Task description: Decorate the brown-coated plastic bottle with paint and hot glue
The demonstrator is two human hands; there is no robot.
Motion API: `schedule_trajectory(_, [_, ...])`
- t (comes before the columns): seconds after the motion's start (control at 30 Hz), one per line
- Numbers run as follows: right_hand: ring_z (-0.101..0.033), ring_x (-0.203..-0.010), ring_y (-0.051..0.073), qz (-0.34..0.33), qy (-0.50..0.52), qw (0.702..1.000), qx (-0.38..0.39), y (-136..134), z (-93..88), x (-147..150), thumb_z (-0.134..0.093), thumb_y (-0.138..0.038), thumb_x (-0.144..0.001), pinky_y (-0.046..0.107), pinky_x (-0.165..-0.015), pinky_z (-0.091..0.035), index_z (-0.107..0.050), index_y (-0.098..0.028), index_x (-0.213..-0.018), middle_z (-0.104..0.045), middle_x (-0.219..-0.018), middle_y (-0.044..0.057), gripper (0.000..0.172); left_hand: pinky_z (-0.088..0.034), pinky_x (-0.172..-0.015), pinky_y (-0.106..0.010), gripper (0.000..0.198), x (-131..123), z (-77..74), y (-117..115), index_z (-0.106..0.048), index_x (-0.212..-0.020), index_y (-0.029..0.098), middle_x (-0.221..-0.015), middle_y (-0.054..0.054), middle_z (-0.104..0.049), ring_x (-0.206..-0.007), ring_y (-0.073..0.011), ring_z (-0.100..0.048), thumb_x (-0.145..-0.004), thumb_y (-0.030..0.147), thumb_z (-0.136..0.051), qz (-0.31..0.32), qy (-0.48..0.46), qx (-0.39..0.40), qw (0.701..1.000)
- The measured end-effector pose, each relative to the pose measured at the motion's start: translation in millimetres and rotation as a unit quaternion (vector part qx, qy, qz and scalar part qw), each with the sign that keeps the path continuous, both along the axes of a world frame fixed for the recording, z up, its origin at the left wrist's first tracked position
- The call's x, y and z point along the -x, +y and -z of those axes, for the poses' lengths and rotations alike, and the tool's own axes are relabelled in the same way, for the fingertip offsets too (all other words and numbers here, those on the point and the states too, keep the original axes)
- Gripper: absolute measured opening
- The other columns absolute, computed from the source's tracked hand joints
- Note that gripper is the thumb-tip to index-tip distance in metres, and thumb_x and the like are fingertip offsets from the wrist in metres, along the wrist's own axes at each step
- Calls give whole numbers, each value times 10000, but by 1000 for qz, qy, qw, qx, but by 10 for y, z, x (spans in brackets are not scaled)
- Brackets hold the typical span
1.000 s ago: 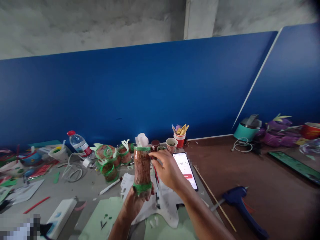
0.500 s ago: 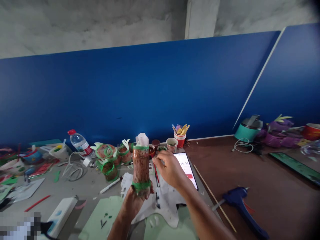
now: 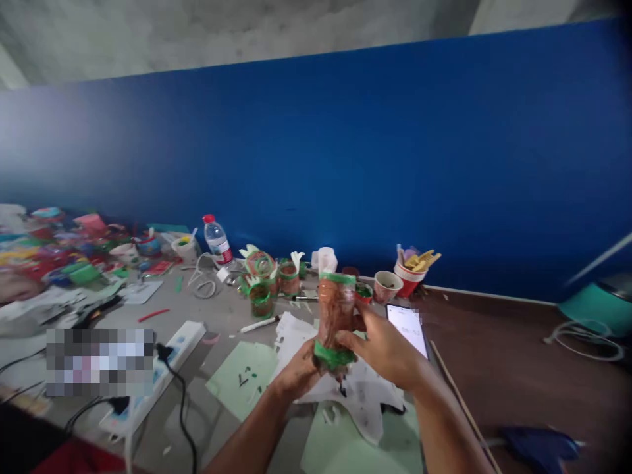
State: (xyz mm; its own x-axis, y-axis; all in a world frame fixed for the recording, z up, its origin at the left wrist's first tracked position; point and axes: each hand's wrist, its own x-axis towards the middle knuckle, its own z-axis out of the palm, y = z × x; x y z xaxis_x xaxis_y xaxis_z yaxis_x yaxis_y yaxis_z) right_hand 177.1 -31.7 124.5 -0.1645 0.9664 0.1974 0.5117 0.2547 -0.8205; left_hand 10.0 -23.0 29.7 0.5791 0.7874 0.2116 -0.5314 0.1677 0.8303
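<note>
A brown-painted bottle [image 3: 336, 309] with green bands near its top and bottom stands roughly upright between my hands, above a white cut-out sheet [image 3: 363, 408]. My left hand [image 3: 301, 372] is closed around its lower end. Against its right side rests my right hand [image 3: 385, 345], the thumb across the front and the other fingers partly hidden behind. Just behind the bottle is a whitish translucent container [image 3: 326, 259]. Small brown-and-green pots [image 3: 261, 299] with pale leaf-like pieces stand to the left.
Paper cups [image 3: 388, 287] and a phone [image 3: 407, 329] are at the right, with a thin stick [image 3: 459, 401] and a blue glue gun [image 3: 540, 447] nearer me. A water bottle [image 3: 217, 240], a white marker [image 3: 260, 324] and a corded power strip [image 3: 170, 359] lie leftward.
My right hand has moved from beside the bottle onto its right side and now grips it. The view has swung left, showing more of the cluttered left side.
</note>
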Motion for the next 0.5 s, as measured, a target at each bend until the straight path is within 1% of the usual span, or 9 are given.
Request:
schedule_trajectory(0.1, [-682, -970, 261, -6, 26, 999, 40, 10, -2, 8, -641, -329, -797, 380, -820, -536, -538, -211, -1201, -714, -1066, 90, 434, -478, -610, -284, 808, -5, -75, -15, -655, -1119, 101, -843, -112, -668, -665, -173, -590, -592, 711, -714, -7, -15, -21, 1000])
schedule_trajectory(0.13, [-681, -975, 263, -1, 28, 999, 46, 10, -11, 14, -635, -335, -797, 391, -840, -531, -531, -206, -1204, -715, -1057, 92, 439, -486, -647, -299, 817, -5, -104, -20, -634, -1167, 113, -915, -129, -678, -720, -190, -608, -604, 700, -716, -14, -25, -20, 999])
schedule_trajectory(0.2, [-679, -983, 267, 15, 13, 999, 44, 5, -29, 33, -633, -345, -794, 410, -875, -518, -530, -206, -1205, -718, -1044, 89, 446, -487, -768, -349, 860, -4, -156, -31, -580, -1259, 130, -1080, -167, -664, -898, -256, -630, -615, 683, -723, -25, -36, -16, 999])
schedule_trajectory(0.3, [-676, -990, 281, 44, -31, 998, 32, 3, -40, 61, -630, -368, -790, 442, -908, -499, -556, -217, -1166, -721, -1049, 86, 412, -444, -907, -394, 862, 0, -200, -38, -567, -1284, 142, -1201, -173, -634, -1087, -314, -591, -588, 593, -802, -28, -26, -18, 999])
schedule_trajectory(0.37, [-675, -994, 290, 47, -44, 998, 28, 11, -34, 57, -622, -403, -800, 457, -917, -496, -575, -217, -1143, -722, -1052, 92, 393, -411, -954, -391, 812, 5, -210, -39, -579, -1269, 152, -1216, -156, -638, -1133, -314, -575, -588, 507, -841, -27, -17, -17, 999])
schedule_trajectory(0.43, [-669, -1021, 289, 21, -29, 999, 29, 25, -26, 19, -604, -444, -821, 445, -917, -506, -590, -219, -1154, -718, -1081, 99, 403, -392, -972, -378, 771, 11, -214, -40, -578, -1269, 162, -1221, -142, -643, -1150, -302, -571, -607, 449, -849, -27, -17, -17, 999])
schedule_trajectory(0.5, [-664, -1047, 286, -5, 7, 1000, 22, 38, -21, -54, -608, -487, -820, 413, -909, -524, -620, -230, -1144, -717, -1102, 97, 413, -395, -963, -366, 768, 18, -211, -44, -567, -1280, 172, -1225, -135, -644, -1154, -292, -569, -611, 418, -854, -25, -24, -12, 999])
